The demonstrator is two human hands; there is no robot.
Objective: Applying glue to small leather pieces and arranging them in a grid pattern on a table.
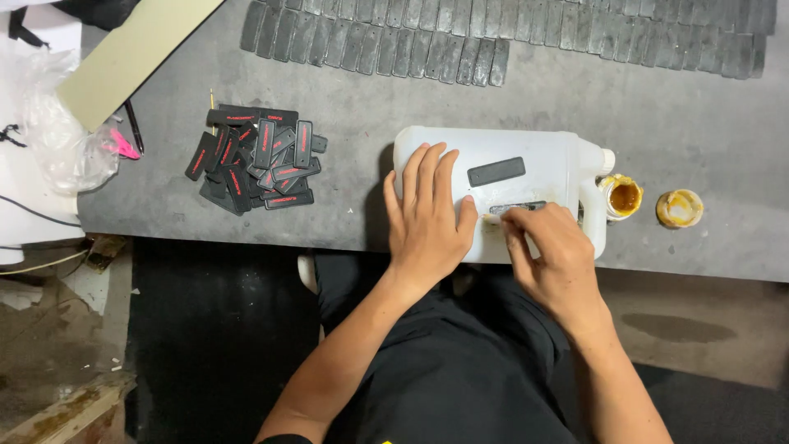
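Observation:
A white plastic jug (pixel 538 148) lies on its side at the near edge of the grey table (pixel 657 115). My left hand (pixel 426 215) rests flat on the jug, fingers spread, holding it down. My right hand (pixel 551 251) pinches a thin stick-like tool against a small black rectangular patch (pixel 518 206) lying on the jug. A second black patch (pixel 496 172) sits on the jug just above it.
A heap of black patches with red print (pixel 257 159) lies to the left. Rows of dark patches (pixel 509 33) line the far side. A small open glue pot (pixel 624 196) and its lid (pixel 680 208) stand right of the jug. A clear plastic bag (pixel 62 136) sits far left.

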